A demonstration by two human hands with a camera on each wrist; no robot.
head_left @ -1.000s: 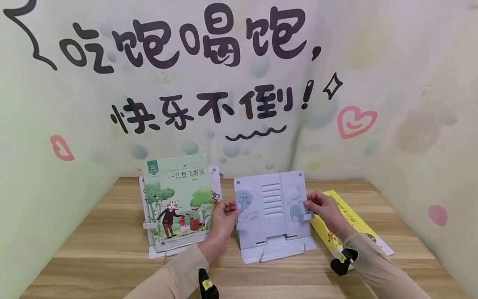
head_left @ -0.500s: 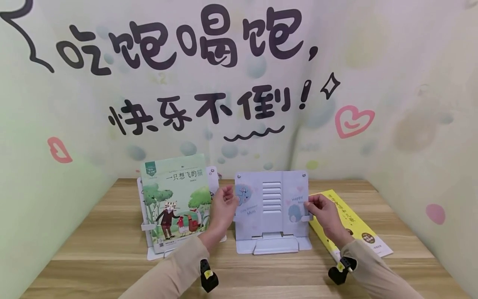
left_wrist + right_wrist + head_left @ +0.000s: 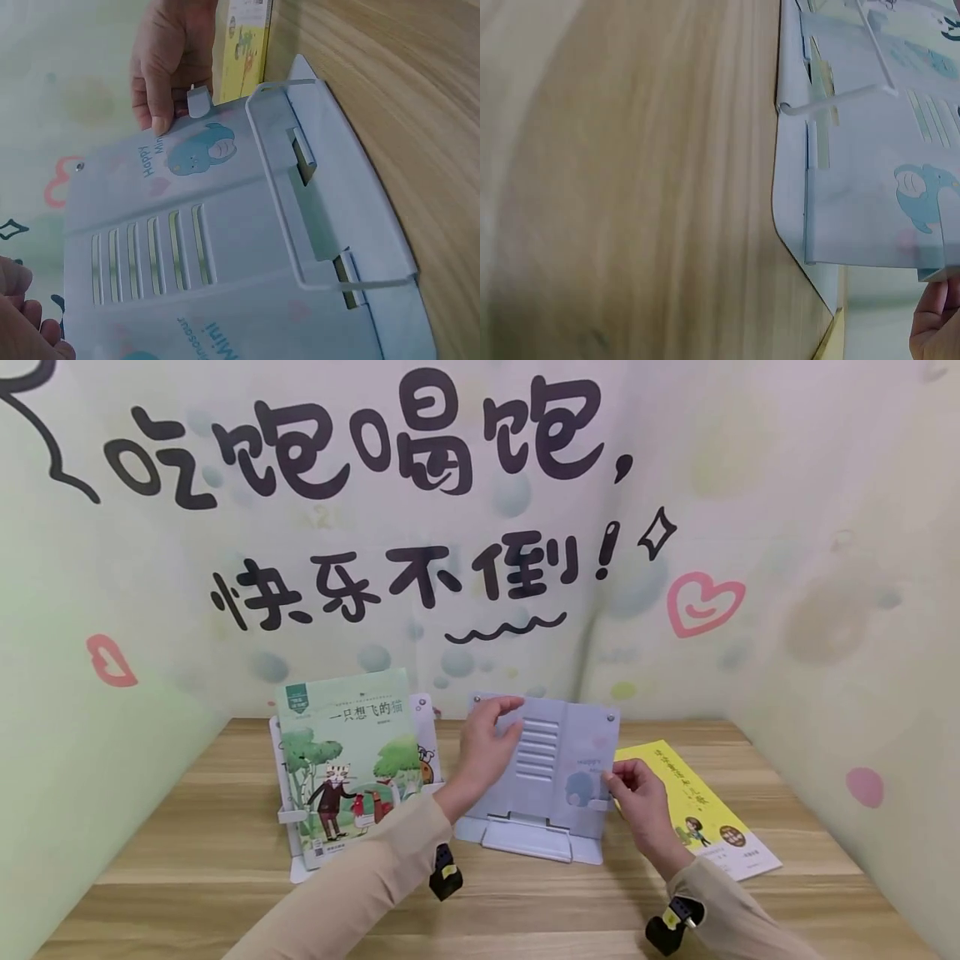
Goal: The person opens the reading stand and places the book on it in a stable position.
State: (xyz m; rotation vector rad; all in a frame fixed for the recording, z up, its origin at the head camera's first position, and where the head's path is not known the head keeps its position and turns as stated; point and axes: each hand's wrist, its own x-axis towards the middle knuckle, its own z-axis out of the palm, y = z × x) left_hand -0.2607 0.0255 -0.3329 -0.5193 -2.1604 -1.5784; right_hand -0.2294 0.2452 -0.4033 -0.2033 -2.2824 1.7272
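Observation:
A pale blue-lilac metal book stand [image 3: 543,797] stands upright on the table, turned at a slight angle. Its slotted panel, dinosaur pictures and wire front bar [image 3: 281,195] show in the left wrist view. With thumb and fingers, my right hand [image 3: 643,802] pinches the panel's right edge beside a small side clip [image 3: 198,103]. My left hand [image 3: 486,745] is in front of the panel's upper left, its fingers loosely bent and nothing held. Whether it touches the panel cannot be told. Part of the stand's left side is hidden behind that hand.
At left, a green picture book [image 3: 360,752] leans on another white stand [image 3: 426,727]. A yellow book [image 3: 693,797] lies flat at right, partly behind my right hand. The wooden table [image 3: 525,902] meets a printed cloth backdrop [image 3: 375,643] at the back.
My left hand has left the stand's left edge and moved right and up before its panel. The stand has shifted slightly left and turned, with my right hand still holding its right edge.

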